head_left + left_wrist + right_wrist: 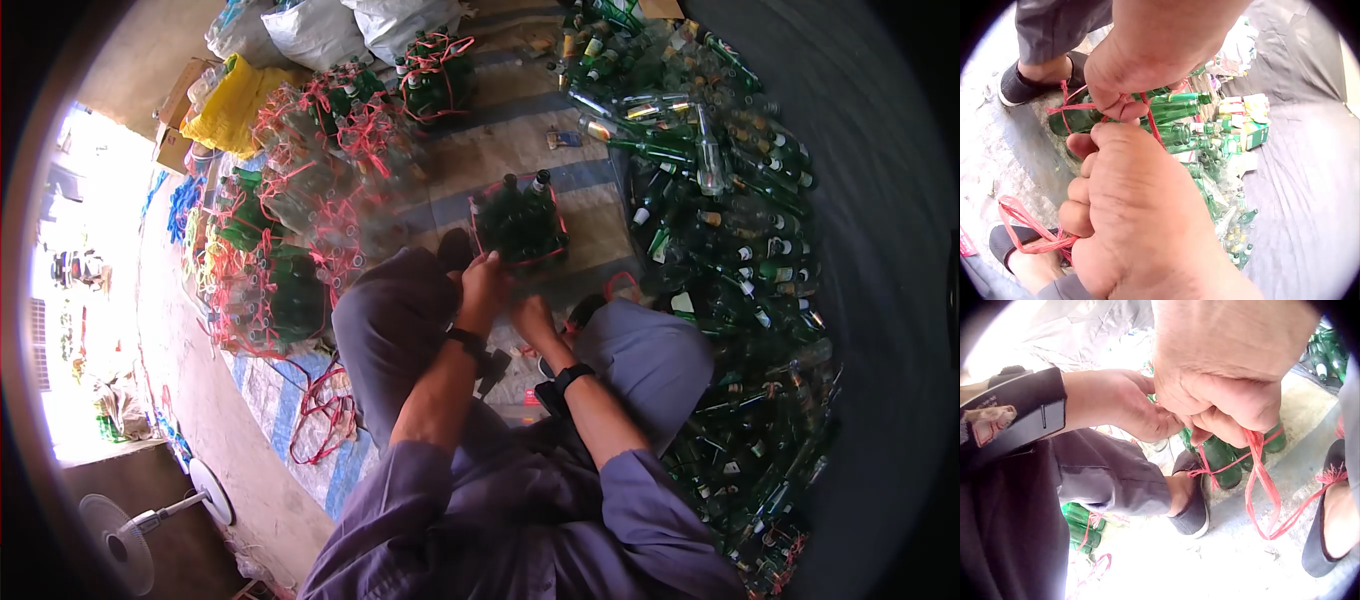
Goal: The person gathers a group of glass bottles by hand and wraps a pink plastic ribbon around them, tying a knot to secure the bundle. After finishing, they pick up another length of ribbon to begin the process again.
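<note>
"Striped sheet (600,210) on the floor, and it has creases. What's that big pile beside it?"

"That's a heap of loose bottles (711,165), green ones and clear ones. They lie every which way, all long and round with thin necks."

"And the bundle of green bottles (520,225)?"

"It sits on the sheet, just past the person's feet. I think it would be heavy, since glass adds up. Each bottle is hard and stiff, smooth and maybe slippery. A bump could chip or crack one."

"So where would you grab it?"

"Low down, one hand on each side — not by the thin necks, and not by the string alone. The string could slide or cut into your skin."

"What are the hands doing?"

"They're close together at the near side of the bundle. On the left hand (485,285), the fingers (1127,112) pinch pink string by the glass. On the right hand (533,322), the fingers (1076,217) are curled tight round more of it. I can't see every fingertip, because they hide each other."

"Is the pink string (1041,248) hard too?"

"No, it looks soft and flat, like ribbon — thin and crinkly, with a loose loop hanging down and frayed bits at the ends."
</note>
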Action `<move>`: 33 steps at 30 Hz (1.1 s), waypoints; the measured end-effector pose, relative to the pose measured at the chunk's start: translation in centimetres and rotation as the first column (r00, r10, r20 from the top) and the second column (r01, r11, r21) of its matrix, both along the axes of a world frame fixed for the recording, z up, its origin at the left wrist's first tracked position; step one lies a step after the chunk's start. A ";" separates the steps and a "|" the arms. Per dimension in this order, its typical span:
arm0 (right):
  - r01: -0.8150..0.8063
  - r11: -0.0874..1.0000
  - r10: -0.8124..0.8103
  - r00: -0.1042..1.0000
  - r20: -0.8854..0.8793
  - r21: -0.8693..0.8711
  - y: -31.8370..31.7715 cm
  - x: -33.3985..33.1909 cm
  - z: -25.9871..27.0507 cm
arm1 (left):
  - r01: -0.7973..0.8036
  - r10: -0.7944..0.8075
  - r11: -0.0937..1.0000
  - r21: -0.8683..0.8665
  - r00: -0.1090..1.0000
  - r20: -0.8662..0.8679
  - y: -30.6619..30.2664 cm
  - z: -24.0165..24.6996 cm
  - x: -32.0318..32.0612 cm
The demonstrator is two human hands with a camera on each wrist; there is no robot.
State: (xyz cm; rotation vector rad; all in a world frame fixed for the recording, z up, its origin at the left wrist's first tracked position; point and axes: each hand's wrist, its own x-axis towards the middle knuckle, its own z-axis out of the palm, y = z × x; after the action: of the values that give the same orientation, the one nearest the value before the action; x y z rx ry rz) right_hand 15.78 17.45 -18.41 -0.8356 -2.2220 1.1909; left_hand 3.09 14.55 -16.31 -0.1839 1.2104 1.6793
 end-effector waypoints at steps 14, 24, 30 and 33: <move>0.033 0.999 -0.031 0.994 0.102 -0.019 -0.2 0.0 -2.5 | -0.079 0.078 0.997 0.021 0.996 0.039 0.9 0.3 0.8; -0.038 0.998 0.047 0.980 0.192 -0.049 0.1 0.2 -0.4 | -0.071 0.071 0.997 0.000 0.997 -0.035 0.8 -1.4 0.8; -0.020 1.000 0.019 0.999 0.050 0.012 0.0 0.1 -1.4 | -0.041 0.039 0.999 -0.014 0.992 -0.120 0.7 -0.2 1.2; -0.014 0.998 0.013 1.000 0.016 0.068 -0.1 0.0 -2.7 | -0.017 0.020 0.998 0.052 0.998 -0.061 0.4 -0.3 1.0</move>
State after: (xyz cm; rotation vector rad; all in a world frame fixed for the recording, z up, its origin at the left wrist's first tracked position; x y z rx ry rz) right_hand 15.76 17.36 -21.08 -0.8058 -2.2706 1.1124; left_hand 4.06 14.96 -16.58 -0.1130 1.2124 1.7418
